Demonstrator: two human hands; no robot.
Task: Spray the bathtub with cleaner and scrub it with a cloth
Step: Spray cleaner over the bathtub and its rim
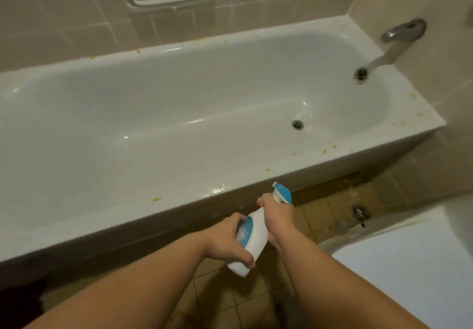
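The spray bottle [252, 236] is white with a blue patch on its side and a blue and white spray top. The bottle is tipped, with its top pointing far and right, toward the bathtub [179, 113]. It is up in the air, over the brown floor tiles [230, 300], just on the near side of the tub's long edge. The blue patch is a label, but the words on it are too blurry to read.

The left hand [226, 241] wraps around the fat bottom part of the bottle, with the thumb on top and fingers curled under. The right hand [277, 216] grips the thin neck, right below the spray top. Both arms reach out from the near side.

The bathtub is long, white and shiny. Little yellow spots [399, 123] dot its rim, mostly at the right end and along the near edge. A round drain [297, 125] sits in the bottom, toward the right. A gray tap [399, 36] hangs over the far right end.
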